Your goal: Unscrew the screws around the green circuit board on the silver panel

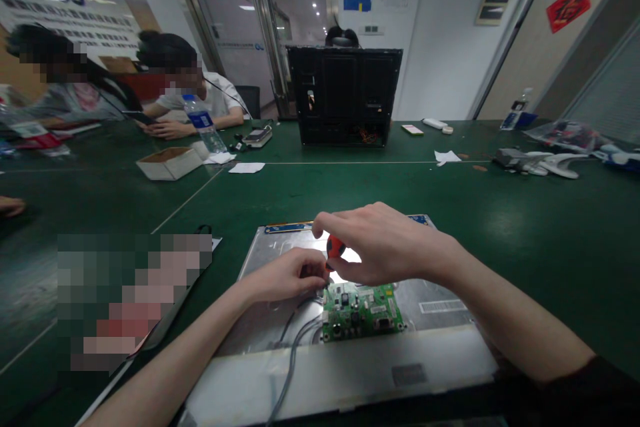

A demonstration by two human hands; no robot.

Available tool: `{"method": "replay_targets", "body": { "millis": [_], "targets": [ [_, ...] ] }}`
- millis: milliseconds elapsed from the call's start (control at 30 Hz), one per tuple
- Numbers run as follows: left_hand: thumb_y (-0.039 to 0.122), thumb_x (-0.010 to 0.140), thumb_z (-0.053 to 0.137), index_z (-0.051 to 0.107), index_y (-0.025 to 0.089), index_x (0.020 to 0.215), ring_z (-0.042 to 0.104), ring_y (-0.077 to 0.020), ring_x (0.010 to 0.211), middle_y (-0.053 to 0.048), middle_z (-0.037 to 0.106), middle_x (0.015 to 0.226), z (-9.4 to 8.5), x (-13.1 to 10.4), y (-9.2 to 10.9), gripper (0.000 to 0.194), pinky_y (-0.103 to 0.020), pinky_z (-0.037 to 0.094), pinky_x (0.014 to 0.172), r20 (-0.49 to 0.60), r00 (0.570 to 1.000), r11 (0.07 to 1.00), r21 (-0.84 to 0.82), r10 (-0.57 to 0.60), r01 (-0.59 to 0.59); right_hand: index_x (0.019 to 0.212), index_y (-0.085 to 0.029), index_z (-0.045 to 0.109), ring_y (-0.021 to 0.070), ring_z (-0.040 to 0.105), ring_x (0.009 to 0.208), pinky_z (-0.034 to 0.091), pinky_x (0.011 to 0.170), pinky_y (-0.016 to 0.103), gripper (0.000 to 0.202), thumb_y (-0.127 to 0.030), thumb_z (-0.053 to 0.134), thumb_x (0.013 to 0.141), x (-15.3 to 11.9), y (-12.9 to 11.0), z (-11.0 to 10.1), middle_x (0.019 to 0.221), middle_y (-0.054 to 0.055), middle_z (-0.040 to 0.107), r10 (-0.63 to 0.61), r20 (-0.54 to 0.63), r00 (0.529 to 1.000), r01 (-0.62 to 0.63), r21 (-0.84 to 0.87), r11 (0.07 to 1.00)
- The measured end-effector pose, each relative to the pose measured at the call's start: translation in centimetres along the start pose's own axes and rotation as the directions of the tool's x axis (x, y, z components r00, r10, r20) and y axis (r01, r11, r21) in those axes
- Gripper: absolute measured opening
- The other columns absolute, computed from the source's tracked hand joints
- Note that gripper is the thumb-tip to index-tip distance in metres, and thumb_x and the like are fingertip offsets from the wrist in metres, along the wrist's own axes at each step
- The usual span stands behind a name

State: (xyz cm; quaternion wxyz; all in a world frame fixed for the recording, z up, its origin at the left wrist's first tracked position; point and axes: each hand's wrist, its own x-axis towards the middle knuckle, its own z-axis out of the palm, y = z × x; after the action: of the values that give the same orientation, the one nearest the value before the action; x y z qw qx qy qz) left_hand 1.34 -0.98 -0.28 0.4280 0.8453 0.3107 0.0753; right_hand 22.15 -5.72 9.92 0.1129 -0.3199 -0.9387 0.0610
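My right hand is closed around the red and black handle of a screwdriver, held upright. Its tip points down at the upper left corner of a green circuit board. My left hand is beside it, thumb and fingers pinched together close to the screwdriver's lower end; what they hold is hidden. The board lies on the silvery metal back of a flat display panel. Grey cables run from the board's left side down across the panel. Blue strips line the panel's far edge.
A black monitor housing stands upright at the back of the green table. Left of it are a white box, a water bottle and two seated people. Grey and white tools and a plastic bag lie at right.
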Motion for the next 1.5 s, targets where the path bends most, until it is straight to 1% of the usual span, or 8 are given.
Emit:
{"method": "replay_targets", "body": {
  "millis": [200, 300, 633, 800, 1000, 1167, 1300, 1500],
  "targets": [
    [0.032, 0.079, 0.056, 0.055, 0.017, 0.073, 0.05, -0.0161, 0.065, 0.001, 0.052, 0.067, -0.1, 0.0, -0.1, 0.016, -0.025, 0.038, 0.059, -0.015, 1.0, 0.999, 0.037, 0.012, -0.012, 0.101, -0.019, 0.052, 0.0124, 0.054, 0.068, 0.026, 0.056, 0.024, 0.023, -0.038, 0.058, 0.089, 0.0, 0.2, 0.1, 0.085, 0.001, 0.066, -0.03, -0.01, 1.0, 0.03, -0.016, 0.999],
    [0.032, 0.08, 0.055, 0.058, 0.016, 0.08, 0.054, -0.0178, 0.07, -0.001, 0.059, 0.075, -0.1, 0.0, -0.2, 0.016, -0.026, 0.041, 0.063, -0.012, 1.0, 0.999, 0.03, 0.016, -0.016, 0.092, -0.019, 0.053, 0.0103, 0.05, 0.062, 0.025, 0.054, 0.024, 0.015, -0.034, 0.053, 0.093, 0.1, 0.2, 0.1, 0.078, -0.001, 0.064, -0.038, -0.023, 0.999, 0.037, -0.03, 0.999],
    [0.03, 0.081, 0.055, 0.058, 0.016, 0.081, 0.054, -0.0168, 0.068, 0.0, 0.058, 0.073, 0.0, 0.0, -0.3, 0.014, -0.026, 0.041, 0.062, -0.009, 1.0, 1.0, 0.003, 0.018, -0.018, 0.104, -0.017, 0.052, 0.012, 0.053, 0.065, 0.026, 0.053, 0.024, 0.019, -0.028, 0.052, 0.089, 0.0, -0.2, 0.1, 0.089, 0.003, 0.067, -0.003, -0.026, 1.0, 0.002, -0.023, 1.0],
    [0.029, 0.079, 0.055, 0.057, 0.016, 0.076, 0.051, -0.0161, 0.067, 0.001, 0.054, 0.07, -0.1, -0.1, 0.0, 0.013, -0.025, 0.039, 0.061, -0.016, 1.0, 1.0, 0.022, 0.007, -0.007, 0.093, -0.018, 0.057, 0.0121, 0.053, 0.063, 0.025, 0.053, 0.024, 0.023, -0.041, 0.057, 0.088, 0.1, 0.1, 0.2, 0.081, 0.002, 0.067, 0.008, -0.036, 0.999, -0.011, -0.068, 0.998],
    [0.029, 0.08, 0.057, 0.059, 0.016, 0.075, 0.054, -0.0168, 0.069, 0.0, 0.059, 0.072, 0.0, 0.1, -0.3, 0.014, -0.027, 0.041, 0.065, 0.013, 0.999, 0.999, -0.032, 0.04, -0.04, 0.079, -0.018, 0.061, 0.0107, 0.046, 0.054, 0.022, 0.052, 0.026, 0.029, -0.041, 0.05, 0.093, 0.1, -0.2, 0.1, 0.065, 0.001, 0.062, 0.051, -0.047, 0.998, -0.056, -0.104, 0.993],
    [0.03, 0.08, 0.056, 0.062, 0.016, 0.083, 0.055, -0.0177, 0.069, -0.001, 0.06, 0.073, 0.2, 0.0, -1.0, 0.016, -0.027, 0.042, 0.065, -0.019, 1.0, 1.0, -0.006, 0.011, -0.011, 0.093, -0.017, 0.057, 0.011, 0.05, 0.06, 0.024, 0.052, 0.025, 0.013, -0.028, 0.054, 0.087, 0.0, -0.3, 0.0, 0.079, 0.002, 0.066, 0.041, -0.023, 0.999, -0.042, -0.066, 0.997],
    [0.029, 0.081, 0.055, 0.061, 0.015, 0.082, 0.053, -0.0169, 0.068, 0.0, 0.058, 0.072, 0.1, 0.1, -0.9, 0.015, -0.026, 0.041, 0.063, -0.013, 1.0, 1.0, 0.025, 0.009, -0.008, 0.104, -0.017, 0.053, 0.012, 0.053, 0.065, 0.026, 0.053, 0.024, 0.019, -0.024, 0.052, 0.086, -0.1, -0.3, -0.1, 0.09, 0.003, 0.066, 0.003, -0.027, 1.0, -0.004, -0.031, 0.999],
    [0.032, 0.081, 0.056, 0.057, 0.016, 0.075, 0.051, -0.0162, 0.065, 0.001, 0.055, 0.069, -0.1, 0.0, -0.3, 0.017, -0.025, 0.039, 0.059, -0.001, 1.0, 1.0, 0.021, 0.02, -0.02, 0.098, -0.019, 0.053, 0.0117, 0.052, 0.064, 0.025, 0.054, 0.024, 0.021, -0.037, 0.058, 0.089, -0.1, 0.0, 0.0, 0.082, 0.0, 0.066, -0.018, -0.022, 1.0, 0.017, -0.045, 0.999]
  ]
}}
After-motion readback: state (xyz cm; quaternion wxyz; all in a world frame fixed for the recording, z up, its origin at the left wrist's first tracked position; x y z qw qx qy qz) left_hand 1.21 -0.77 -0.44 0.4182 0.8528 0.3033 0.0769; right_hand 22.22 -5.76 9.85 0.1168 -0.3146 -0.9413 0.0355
